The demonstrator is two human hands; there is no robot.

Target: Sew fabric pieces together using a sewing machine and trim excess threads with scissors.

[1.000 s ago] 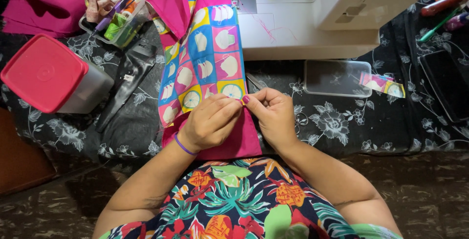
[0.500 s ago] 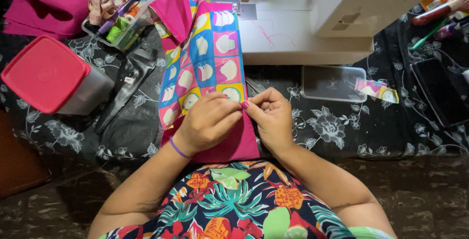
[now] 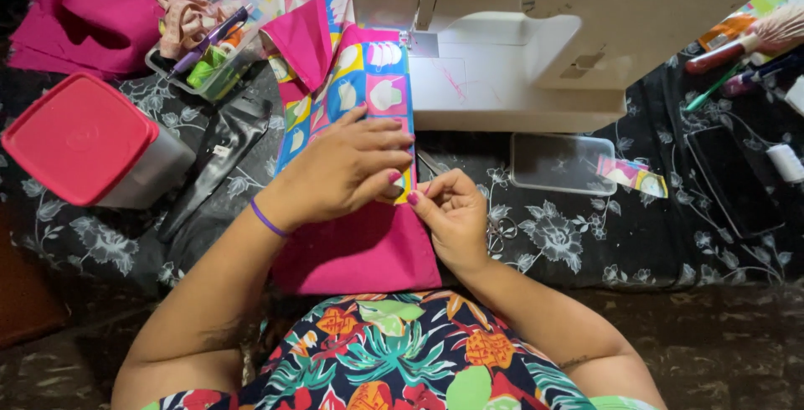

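At the frame's centre the left hand [image 3: 347, 171] lay flat, fingers together, on the patterned fabric strip [image 3: 368, 96] while the right hand [image 3: 452, 213] pinched its edge over the pink cloth [image 3: 360, 251] — best kept aligned and taut toward the sewing machine [image 3: 536, 33] — with 2 hands steadying it.

We see both arms bare from shoulder to fingertips, no sleeves. The left hand [image 3: 347, 171] has a thin purple band [image 3: 268, 219] round the wrist and pink-red polish on the nails; the right hand [image 3: 456, 217] shows the same polish. The person wears a dark navy top [image 3: 394, 351] with a tropical print: green leaves, orange and red fruit shapes, teal fronds.
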